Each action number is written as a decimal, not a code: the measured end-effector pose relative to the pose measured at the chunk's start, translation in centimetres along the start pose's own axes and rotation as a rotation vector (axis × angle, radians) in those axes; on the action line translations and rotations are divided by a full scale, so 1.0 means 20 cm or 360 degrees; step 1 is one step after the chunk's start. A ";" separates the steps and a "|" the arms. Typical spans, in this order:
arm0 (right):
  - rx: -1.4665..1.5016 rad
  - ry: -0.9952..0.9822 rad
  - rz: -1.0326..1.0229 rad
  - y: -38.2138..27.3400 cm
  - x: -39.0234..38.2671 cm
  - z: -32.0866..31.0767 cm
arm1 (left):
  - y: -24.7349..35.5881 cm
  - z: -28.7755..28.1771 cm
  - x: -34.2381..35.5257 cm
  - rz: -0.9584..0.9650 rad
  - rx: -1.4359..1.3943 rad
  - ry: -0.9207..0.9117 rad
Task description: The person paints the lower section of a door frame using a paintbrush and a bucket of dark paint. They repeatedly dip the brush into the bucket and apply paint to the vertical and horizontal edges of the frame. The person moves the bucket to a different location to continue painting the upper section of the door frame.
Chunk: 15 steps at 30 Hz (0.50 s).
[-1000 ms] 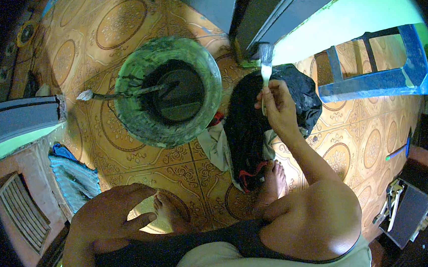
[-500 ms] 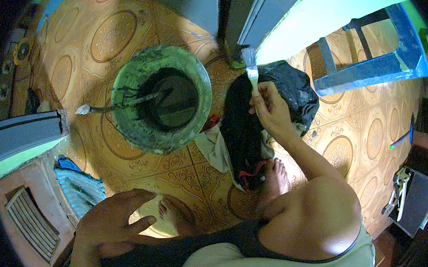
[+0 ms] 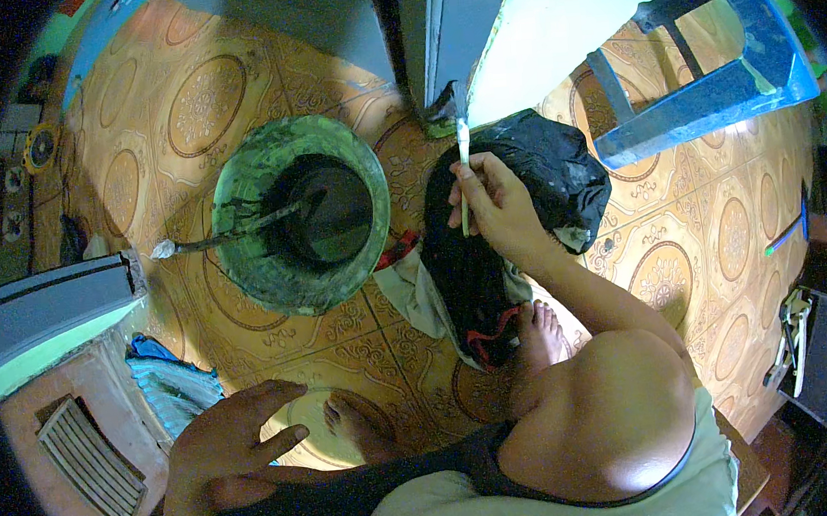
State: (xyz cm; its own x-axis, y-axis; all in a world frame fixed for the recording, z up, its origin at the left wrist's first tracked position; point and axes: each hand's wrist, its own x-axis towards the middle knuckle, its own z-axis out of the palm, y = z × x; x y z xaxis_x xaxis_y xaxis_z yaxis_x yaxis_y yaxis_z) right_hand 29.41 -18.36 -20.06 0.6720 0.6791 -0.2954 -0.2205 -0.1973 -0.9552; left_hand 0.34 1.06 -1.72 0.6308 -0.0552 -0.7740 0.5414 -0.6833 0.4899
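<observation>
My right hand (image 3: 501, 209) pinches the pale handle of a paintbrush (image 3: 463, 147), its bristles pointing away from me. The bristle end is at the foot of the grey-blue door frame (image 3: 439, 40), by a dark patch; whether it touches I cannot tell. Beneath that hand lies a bunched black plastic bag or cloth (image 3: 551, 167). My left hand (image 3: 238, 428) rests by my left knee, empty, thumb and fingers apart. In front of it stands a paint-smeared green bucket (image 3: 252, 279), a dark stick with a whitish tip (image 3: 230, 236) lying across its rim.
At the far right is a blue stool (image 3: 710, 113), tipped over beside the bright pale wall (image 3: 579, 26). A light blue cloth (image 3: 178, 385) lies at the left near a vent grille (image 3: 92, 463). Patterned tiles (image 3: 206, 105) cover the floor. A dark box with tools (image 3: 823, 349) stands at the right.
My right hand has moved slightly left, and the paintbrush has turned so its bristles meet the door frame's foot in view. The view has shifted a little; my left hand keeps its pose.
</observation>
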 end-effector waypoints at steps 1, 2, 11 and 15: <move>-0.0025 0.0026 -0.0065 -0.03 -0.02 0.01 | -0.02 0.01 0.00 0.0009 0.0005 -0.0005; -0.0051 0.0052 -0.0129 -0.04 -0.03 0.02 | -0.03 0.01 0.00 0.0018 0.0008 -0.0011; 0.0117 -0.0053 0.0080 0.03 0.07 -0.01 | -0.05 0.03 0.01 0.0013 0.0050 0.0005; 0.0005 -0.0037 0.0020 0.00 0.00 0.00 | -0.07 0.03 0.01 0.0024 0.0037 0.0016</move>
State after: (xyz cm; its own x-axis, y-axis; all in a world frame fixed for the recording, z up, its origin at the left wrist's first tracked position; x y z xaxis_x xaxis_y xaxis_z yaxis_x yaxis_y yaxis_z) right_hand 29.48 -18.41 -20.02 0.6526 0.6928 -0.3067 -0.2309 -0.2037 -0.9514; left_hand -0.67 1.47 -2.79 0.6446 -0.0586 -0.7623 0.5186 -0.6991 0.4922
